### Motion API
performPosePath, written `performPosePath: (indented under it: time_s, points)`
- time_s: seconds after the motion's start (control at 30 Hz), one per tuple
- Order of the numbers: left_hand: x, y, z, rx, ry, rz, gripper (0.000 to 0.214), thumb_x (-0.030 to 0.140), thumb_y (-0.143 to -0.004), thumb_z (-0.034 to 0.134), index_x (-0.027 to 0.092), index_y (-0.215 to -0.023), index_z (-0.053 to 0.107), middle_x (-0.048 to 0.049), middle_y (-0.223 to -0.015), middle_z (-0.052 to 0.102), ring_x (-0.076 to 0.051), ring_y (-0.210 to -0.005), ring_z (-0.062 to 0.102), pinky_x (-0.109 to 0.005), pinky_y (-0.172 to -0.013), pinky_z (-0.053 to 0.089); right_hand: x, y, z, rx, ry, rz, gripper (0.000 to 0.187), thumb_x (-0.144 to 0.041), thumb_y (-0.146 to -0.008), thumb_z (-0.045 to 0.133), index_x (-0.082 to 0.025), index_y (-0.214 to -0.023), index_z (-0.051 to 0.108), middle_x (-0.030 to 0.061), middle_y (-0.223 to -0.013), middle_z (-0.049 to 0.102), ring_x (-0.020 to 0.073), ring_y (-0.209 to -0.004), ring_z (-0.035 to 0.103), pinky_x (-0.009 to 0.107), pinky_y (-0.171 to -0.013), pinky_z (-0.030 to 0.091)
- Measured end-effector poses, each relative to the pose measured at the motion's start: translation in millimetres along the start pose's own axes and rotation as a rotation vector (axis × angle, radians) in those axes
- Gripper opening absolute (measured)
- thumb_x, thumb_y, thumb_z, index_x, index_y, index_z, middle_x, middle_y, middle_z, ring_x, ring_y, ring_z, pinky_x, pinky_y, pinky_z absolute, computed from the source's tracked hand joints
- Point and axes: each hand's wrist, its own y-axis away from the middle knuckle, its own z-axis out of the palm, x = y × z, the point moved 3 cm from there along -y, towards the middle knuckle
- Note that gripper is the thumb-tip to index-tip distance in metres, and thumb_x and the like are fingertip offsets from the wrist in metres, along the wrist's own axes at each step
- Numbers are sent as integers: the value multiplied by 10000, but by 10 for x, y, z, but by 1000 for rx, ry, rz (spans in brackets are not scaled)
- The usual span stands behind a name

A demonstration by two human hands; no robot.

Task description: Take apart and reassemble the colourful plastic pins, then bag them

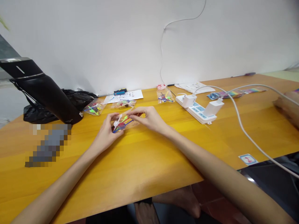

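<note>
A small clear plastic bag (121,125) lies low over the yellow wooden table, between my two hands. Through its film I see thin plastic pieces in white, red, green and blue. My left hand (109,129) holds the bag's left side, with the thumb below and the fingers above. The right end of the bag is pinched between the thumb and fingers of my right hand (147,116). Just behind are similar bags: one in the middle (123,104) and another on the left (93,107). I cannot tell whether the held bag is sealed.
A black bottle (44,90) stands at left before a black plastic bag (77,95). Behind lie white paper (133,95) and a screwdriver (120,91). A power strip (198,110) with white cables sits at right, near another parts bag (164,97). Another person's hand (287,105) rests far right.
</note>
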Motion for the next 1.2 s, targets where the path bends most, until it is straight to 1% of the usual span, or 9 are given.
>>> performPosePath:
  time_s: [0.07,0.17,0.27,0.4,0.5,0.57,0.8,1.07,1.2]
  points:
    - [12,-11,3,11,76,-28,618,307,-772,766,253,-1313,472,-101,-1394,576,-262,-1199,632,-429,-1074,472,-44,-9,-41,65,17,-29,173,-236,-957,657,-231,-1049,802,48,-1075,798,191,-972,724,327,-869,546]
    - [77,-22,-9,42,239,-125,557,316,-763,782,257,-1256,530,-77,-1357,624,-256,-1247,618,-389,-1096,458,-124,-16,-154,277,64,-115,211,-252,-1004,579,-241,-1089,772,57,-1164,746,201,-1131,655,357,-969,514]
    - [188,-4,-28,4,504,-258,528,375,-811,754,263,-1288,558,-74,-1382,638,-277,-1311,593,-361,-1020,505,-127,-15,-225,387,45,-128,236,-236,-1020,517,-247,-1129,727,61,-1219,684,197,-1179,612,363,-989,510]
    - [324,70,-22,-245,774,-367,528,460,-903,634,264,-1385,545,-108,-1430,629,-343,-1282,629,-367,-841,555,-81,-6,-176,298,-13,-112,258,-215,-997,506,-267,-1187,673,54,-1295,625,195,-1176,599,385,-1011,514]
    - [357,140,14,-462,792,-344,516,507,-928,573,258,-1380,581,-126,-1451,617,-403,-1276,626,-397,-778,553,-86,6,-75,160,-94,-93,262,-272,-981,574,-283,-1237,630,50,-1337,612,199,-1205,593,389,-1031,511]
    - [340,175,38,-533,769,-321,537,508,-922,581,272,-1404,571,-126,-1463,608,-426,-1283,617,-413,-769,555,-86,14,-4,76,-170,-38,281,-321,-969,623,-279,-1246,603,50,-1301,643,201,-1177,615,381,-1007,526]
    - [227,173,48,-479,714,-283,628,494,-849,716,296,-1427,571,-116,-1390,656,-393,-1297,611,-434,-846,617,18,28,126,-47,-336,152,218,-336,-943,665,-227,-1130,631,43,-1015,720,168,-899,677,311,-797,573]
    - [275,104,97,-384,760,-225,756,324,-777,839,294,-1455,505,-132,-1520,541,-376,-1376,545,-517,-1039,562,-14,-19,18,132,-300,89,139,-308,-898,692,-200,-969,640,33,-1018,716,158,-921,664,287,-817,539]
    - [276,119,114,-408,742,-221,708,292,-788,838,284,-1406,492,-145,-1482,581,-352,-1267,645,-499,-1023,566,-68,-8,-26,132,-205,39,168,-241,-930,605,-229,-1092,648,30,-1098,698,166,-1011,636,297,-872,518]
